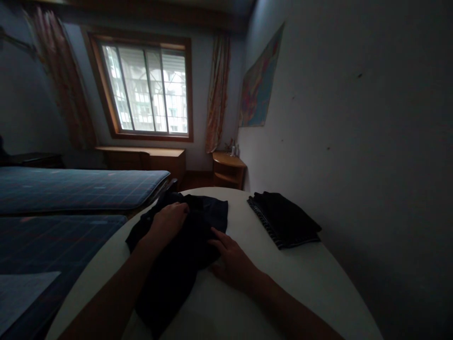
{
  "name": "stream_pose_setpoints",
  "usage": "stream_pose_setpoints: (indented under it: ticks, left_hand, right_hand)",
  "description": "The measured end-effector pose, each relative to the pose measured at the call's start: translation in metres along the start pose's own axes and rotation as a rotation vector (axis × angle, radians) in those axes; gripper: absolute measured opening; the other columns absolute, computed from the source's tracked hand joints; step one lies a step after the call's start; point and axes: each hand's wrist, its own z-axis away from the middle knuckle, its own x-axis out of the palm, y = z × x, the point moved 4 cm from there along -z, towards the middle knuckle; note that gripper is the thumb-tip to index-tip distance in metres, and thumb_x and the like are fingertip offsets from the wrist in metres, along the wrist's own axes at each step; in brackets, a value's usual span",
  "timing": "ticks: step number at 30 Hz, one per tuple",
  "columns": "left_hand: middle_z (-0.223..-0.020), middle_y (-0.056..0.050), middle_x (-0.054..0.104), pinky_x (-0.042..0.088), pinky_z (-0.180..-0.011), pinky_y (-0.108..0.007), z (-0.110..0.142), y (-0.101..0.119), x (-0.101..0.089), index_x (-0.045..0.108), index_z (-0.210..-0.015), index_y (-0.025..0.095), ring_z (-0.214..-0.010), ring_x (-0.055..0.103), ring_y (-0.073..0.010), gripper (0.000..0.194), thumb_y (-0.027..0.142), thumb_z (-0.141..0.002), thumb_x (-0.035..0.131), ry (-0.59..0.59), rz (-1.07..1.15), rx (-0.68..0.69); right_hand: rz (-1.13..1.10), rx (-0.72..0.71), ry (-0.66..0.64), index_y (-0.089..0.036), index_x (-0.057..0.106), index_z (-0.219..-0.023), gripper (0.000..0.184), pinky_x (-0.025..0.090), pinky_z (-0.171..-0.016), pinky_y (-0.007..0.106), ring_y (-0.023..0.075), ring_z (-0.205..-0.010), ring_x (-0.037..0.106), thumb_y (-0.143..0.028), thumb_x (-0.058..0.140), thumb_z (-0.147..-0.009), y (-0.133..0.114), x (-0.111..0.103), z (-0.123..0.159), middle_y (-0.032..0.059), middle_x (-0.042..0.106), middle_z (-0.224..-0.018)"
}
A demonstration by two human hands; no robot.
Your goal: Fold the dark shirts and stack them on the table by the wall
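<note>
A dark navy garment (177,269) lies spread and wrinkled on the white round table (226,311); its exact kind does not show in the dim light. On its upper part rests my left hand (170,219), fingers curled closed on the cloth near the collar-like dark patch. My right hand (233,259) is at the garment's right edge, its fingers stretched out and apart, the tips touching the fabric. To the right, a folded black garment (286,219) with a striped edge lies apart from both hands.
Beds with blue plaid mattresses (78,189) stand close by on the left, with a pale sheet-like item (24,297) on the nearer one. A white wall (371,165) runs along the right. A wooden desk (152,153) and corner shelf (228,160) stand beyond the table.
</note>
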Motion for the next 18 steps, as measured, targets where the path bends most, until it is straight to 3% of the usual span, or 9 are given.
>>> stream_pose_setpoints:
  ticks: [3, 5, 7, 9, 11, 13, 16, 18]
  left_hand:
    - [-0.107, -0.005, 0.069, 0.048, -0.082, -0.032, 0.01, 0.028, -0.012, 0.067, -0.102, 0.022, -0.095, 0.066, -0.0219, 0.021, 0.02, -0.093, 0.048, 0.059, 0.105, 0.105]
    - [-0.107, -0.004, 0.069, 0.047, -0.084, -0.031, 0.02, 0.049, -0.014, 0.068, -0.1, 0.023, -0.095, 0.066, -0.0208, 0.019, 0.02, -0.091, 0.051, 0.009, 0.197, 0.229]
    - [-0.103, -0.003, 0.071, 0.046, -0.084, -0.03, 0.031, 0.069, -0.011, 0.069, -0.096, 0.022, -0.094, 0.066, -0.0201, 0.017, 0.019, -0.089, 0.055, -0.124, 0.285, 0.387]
    - [-0.098, -0.002, 0.073, 0.046, -0.082, -0.028, 0.041, 0.082, -0.006, 0.07, -0.094, 0.023, -0.09, 0.067, -0.0188, 0.017, 0.018, -0.087, 0.056, -0.285, 0.369, 0.527]
    - [-0.093, -0.001, 0.074, 0.047, -0.078, -0.027, 0.044, 0.084, -0.003, 0.07, -0.098, 0.023, -0.085, 0.068, -0.0172, 0.018, 0.021, -0.089, 0.055, -0.372, 0.449, 0.58]
    - [-0.094, -0.002, 0.073, 0.048, -0.077, -0.027, 0.039, 0.075, -0.004, 0.069, -0.102, 0.023, -0.084, 0.068, -0.0171, 0.02, 0.026, -0.091, 0.052, -0.32, 0.482, 0.531]
    - [-0.113, -0.005, 0.07, 0.047, -0.088, -0.032, 0.024, 0.046, -0.01, 0.066, -0.109, 0.023, -0.102, 0.065, -0.0217, 0.024, 0.03, -0.092, 0.052, -0.055, 0.348, 0.346]
    - [-0.129, -0.009, 0.063, 0.044, -0.098, -0.037, 0.015, 0.024, -0.011, 0.062, -0.12, 0.02, -0.116, 0.059, -0.0258, 0.032, 0.03, -0.092, 0.052, 0.088, 0.207, 0.192]
  right_hand:
    - [-0.084, -0.013, 0.119, -0.022, 0.014, -0.155, 0.091, 0.037, -0.113, 0.05, 0.0313, -0.142, 0.035, -0.033, 0.068, -0.083, 0.003, -0.001, 0.002, 0.0163, 0.027, -0.159]
    - [-0.127, -0.017, 0.171, -0.019, 0.0, -0.157, 0.099, 0.036, -0.114, 0.05, 0.0311, -0.142, 0.035, -0.03, 0.065, -0.083, 0.006, -0.003, 0.002, 0.0183, 0.027, -0.158]
    - [-0.143, -0.04, 0.186, -0.02, 0.006, -0.157, 0.095, 0.036, -0.113, 0.05, 0.0303, -0.141, 0.037, -0.027, 0.065, -0.082, 0.007, -0.005, 0.002, 0.0185, 0.031, -0.157]
    - [-0.129, -0.07, 0.177, -0.021, 0.022, -0.153, 0.086, 0.037, -0.112, 0.049, 0.03, -0.139, 0.039, -0.026, 0.067, -0.08, 0.008, -0.006, 0.002, 0.0173, 0.035, -0.154]
    - [-0.099, -0.102, 0.156, -0.023, 0.037, -0.147, 0.076, 0.038, -0.111, 0.049, 0.0297, -0.138, 0.041, -0.024, 0.068, -0.078, 0.008, -0.006, 0.001, 0.0159, 0.04, -0.152]
    - [-0.079, -0.122, 0.141, -0.024, 0.052, -0.135, 0.06, 0.037, -0.111, 0.048, 0.0284, -0.138, 0.041, -0.02, 0.068, -0.078, 0.007, -0.008, 0.0, 0.0131, 0.044, -0.15]
    - [-0.129, -0.105, 0.15, -0.024, 0.065, -0.111, 0.033, 0.037, -0.111, 0.048, 0.0267, -0.138, 0.04, -0.017, 0.065, -0.079, 0.002, -0.013, -0.001, 0.0091, 0.047, -0.148]
    - [-0.255, -0.051, 0.182, -0.024, 0.065, -0.111, 0.029, 0.039, -0.11, 0.046, 0.0262, -0.135, 0.045, -0.021, 0.065, -0.082, 0.001, -0.018, 0.0, 0.0096, 0.048, -0.148]
